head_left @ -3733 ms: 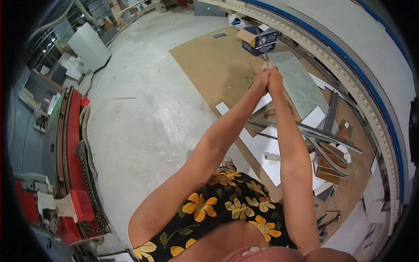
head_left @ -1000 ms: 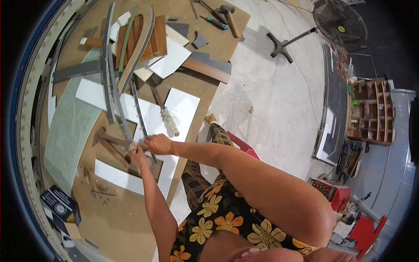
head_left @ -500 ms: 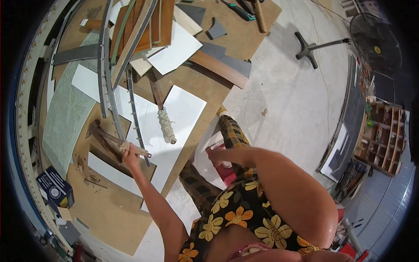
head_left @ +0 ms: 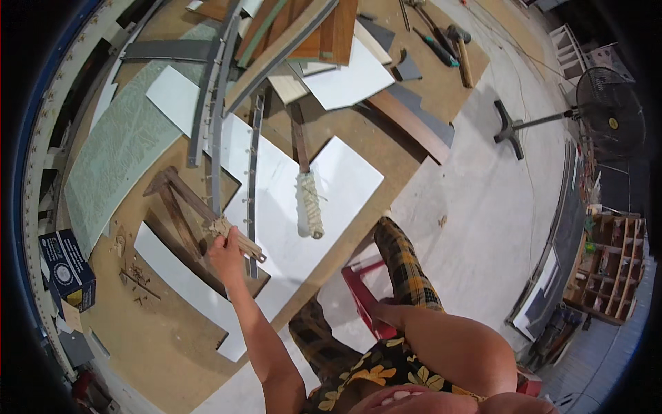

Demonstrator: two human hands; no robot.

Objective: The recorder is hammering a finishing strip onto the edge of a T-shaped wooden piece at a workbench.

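My left hand (head_left: 226, 257) is closed around the pale, wrapped handle of a rusty hammer (head_left: 187, 196). Its head rests toward the left on the brown board, and the handle's end sticks out past my fingers. My right hand (head_left: 383, 312) is low at the right, against a red plastic stool (head_left: 360, 293) between my legs; its fingers are hidden. On a white panel (head_left: 345, 176) lies a long rusty blade with a cord-wrapped handle (head_left: 310, 207), just right of my left hand. A dark strip with small clips (head_left: 254, 159) runs beside the hammer handle.
Wood and grey offcuts pile up at the far side, with a mallet (head_left: 463, 58) near the board's edge. A dark blue box (head_left: 69, 269) and a curved pale green sheet (head_left: 121, 155) are at left. A fan (head_left: 607, 117) and a compartmented wooden rack (head_left: 607, 265) stand at right.
My view has shifted, so the worktop appears further right and lower. The left hand keeps hold of the hammer. My right hand has drawn back toward my body beside the red stool.
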